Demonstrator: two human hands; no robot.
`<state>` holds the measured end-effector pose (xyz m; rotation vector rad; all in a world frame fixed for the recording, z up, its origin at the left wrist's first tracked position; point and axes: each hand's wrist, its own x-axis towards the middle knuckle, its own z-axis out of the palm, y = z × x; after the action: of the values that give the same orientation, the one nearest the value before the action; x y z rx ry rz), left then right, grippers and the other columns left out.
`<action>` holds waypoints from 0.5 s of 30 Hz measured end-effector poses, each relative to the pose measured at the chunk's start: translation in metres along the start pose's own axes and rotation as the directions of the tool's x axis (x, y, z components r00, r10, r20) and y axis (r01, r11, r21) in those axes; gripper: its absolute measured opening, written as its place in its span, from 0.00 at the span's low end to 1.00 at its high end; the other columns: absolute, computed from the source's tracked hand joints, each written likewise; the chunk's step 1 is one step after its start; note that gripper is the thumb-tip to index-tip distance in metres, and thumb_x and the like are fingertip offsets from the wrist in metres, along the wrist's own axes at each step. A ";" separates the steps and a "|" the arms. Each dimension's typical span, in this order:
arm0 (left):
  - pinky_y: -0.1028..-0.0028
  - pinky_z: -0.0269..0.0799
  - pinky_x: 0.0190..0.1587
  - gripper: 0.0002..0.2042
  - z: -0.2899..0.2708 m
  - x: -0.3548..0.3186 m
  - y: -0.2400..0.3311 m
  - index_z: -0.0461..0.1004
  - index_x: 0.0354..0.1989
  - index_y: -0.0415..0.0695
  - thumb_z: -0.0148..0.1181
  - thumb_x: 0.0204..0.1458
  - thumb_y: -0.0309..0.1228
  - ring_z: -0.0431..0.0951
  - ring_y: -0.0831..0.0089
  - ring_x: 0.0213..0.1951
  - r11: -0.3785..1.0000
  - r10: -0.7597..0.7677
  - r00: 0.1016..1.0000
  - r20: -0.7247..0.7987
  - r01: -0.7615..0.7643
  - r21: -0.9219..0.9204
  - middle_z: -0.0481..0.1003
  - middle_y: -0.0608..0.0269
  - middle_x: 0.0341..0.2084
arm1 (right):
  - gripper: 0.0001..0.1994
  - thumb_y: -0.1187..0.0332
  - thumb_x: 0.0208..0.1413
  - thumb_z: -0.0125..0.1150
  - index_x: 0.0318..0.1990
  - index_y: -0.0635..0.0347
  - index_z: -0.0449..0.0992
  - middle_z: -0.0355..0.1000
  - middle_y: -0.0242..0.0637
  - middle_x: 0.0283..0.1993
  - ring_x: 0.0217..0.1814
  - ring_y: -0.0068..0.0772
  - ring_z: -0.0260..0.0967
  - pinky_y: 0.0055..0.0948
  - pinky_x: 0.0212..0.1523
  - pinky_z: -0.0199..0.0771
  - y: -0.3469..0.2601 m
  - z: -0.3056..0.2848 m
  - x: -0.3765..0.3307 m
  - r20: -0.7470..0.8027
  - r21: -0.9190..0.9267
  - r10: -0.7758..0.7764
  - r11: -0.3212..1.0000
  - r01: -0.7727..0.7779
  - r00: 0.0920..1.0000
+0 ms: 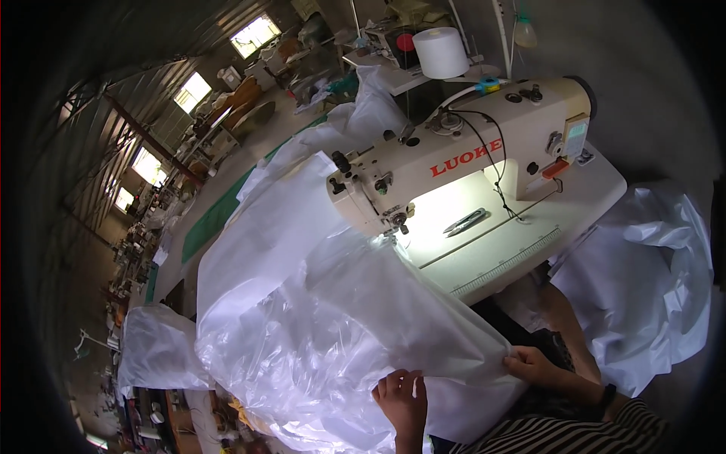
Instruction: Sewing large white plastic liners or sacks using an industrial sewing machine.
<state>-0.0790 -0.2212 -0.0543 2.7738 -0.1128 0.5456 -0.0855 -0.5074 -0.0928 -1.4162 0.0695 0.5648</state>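
Observation:
A large sheet of thin white plastic-like fabric (340,303) spreads over the left of the sewing table and drapes down toward me. Its far edge runs under the needle area of a cream sewing machine (469,155). My left hand (401,397) pinches the sheet close to its near edge, fingers bent and closed. Farther right, my right hand (529,365) grips the sheet's right corner between thumb and fingers. A small pair of thread snips (466,222) lies on the lit machine bed, apart from both hands.
A white thread cone (441,53) stands behind the machine. More white sheeting (643,280) hangs in a heap at the right, and another bundle (162,348) sits at the left. A black cord (499,163) dangles in front of the machine arm. Other worktables and windows line the background.

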 end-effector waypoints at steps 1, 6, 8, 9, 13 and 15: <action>0.64 0.64 0.45 0.12 -0.010 0.004 0.010 0.76 0.34 0.49 0.71 0.41 0.30 0.71 0.66 0.38 0.995 0.017 0.999 -0.030 -0.020 -0.098 0.72 0.65 0.38 | 0.17 0.59 0.65 0.54 0.47 0.67 0.74 0.74 0.29 0.39 0.41 0.17 0.67 0.24 0.43 0.69 0.001 -0.004 0.000 -0.013 -0.057 -0.005 0.998 0.004 1.000; 0.71 0.74 0.41 0.03 -0.039 0.013 0.044 0.76 0.32 0.39 0.61 0.52 0.18 0.78 0.68 0.37 0.685 -0.202 0.979 0.017 0.154 -0.712 0.78 0.59 0.32 | 0.17 0.57 0.65 0.55 0.43 0.66 0.75 0.74 0.30 0.33 0.37 0.18 0.67 0.25 0.40 0.70 -0.008 -0.008 -0.001 -0.016 -0.115 -0.043 0.993 0.041 0.999; 0.72 0.70 0.44 0.12 -0.015 0.007 0.017 0.72 0.35 0.41 0.61 0.42 0.14 0.74 0.70 0.39 0.341 -0.466 0.878 0.110 0.293 -0.893 0.72 0.59 0.38 | 0.17 0.57 0.65 0.55 0.42 0.66 0.75 0.74 0.33 0.31 0.36 0.20 0.68 0.26 0.38 0.70 -0.019 -0.010 -0.004 -0.028 -0.136 -0.057 0.989 0.053 0.998; 0.72 0.72 0.44 0.15 -0.016 0.012 0.017 0.72 0.37 0.41 0.58 0.41 0.09 0.75 0.69 0.39 0.303 -0.542 0.839 0.043 0.243 -0.922 0.73 0.57 0.40 | 0.16 0.58 0.64 0.56 0.41 0.65 0.74 0.73 0.36 0.30 0.34 0.24 0.69 0.28 0.37 0.70 -0.029 -0.013 -0.004 -0.015 -0.315 -0.037 0.949 0.031 0.999; 0.54 0.64 0.57 0.21 -0.025 0.023 0.044 0.74 0.44 0.48 0.72 0.39 0.31 0.71 0.57 0.49 0.998 0.042 0.998 -0.045 -0.045 -0.055 0.72 0.59 0.44 | 0.13 0.60 0.60 0.58 0.39 0.62 0.73 0.72 0.43 0.29 0.30 0.36 0.71 0.32 0.34 0.69 -0.038 -0.012 0.000 -0.047 -0.452 -0.080 0.891 0.050 0.996; 0.57 0.60 0.59 0.15 -0.012 0.023 0.033 0.74 0.39 0.48 0.70 0.41 0.29 0.71 0.58 0.50 0.994 0.105 0.994 -0.037 -0.106 -0.027 0.71 0.61 0.46 | 0.13 0.61 0.60 0.57 0.40 0.63 0.73 0.73 0.42 0.30 0.31 0.36 0.71 0.32 0.35 0.70 -0.043 -0.014 -0.002 -0.050 -0.482 -0.117 0.873 0.079 0.992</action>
<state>-0.0671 -0.2492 -0.0253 2.7404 -0.2583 0.6149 -0.0657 -0.5231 -0.0558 -1.9163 -0.0881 0.4575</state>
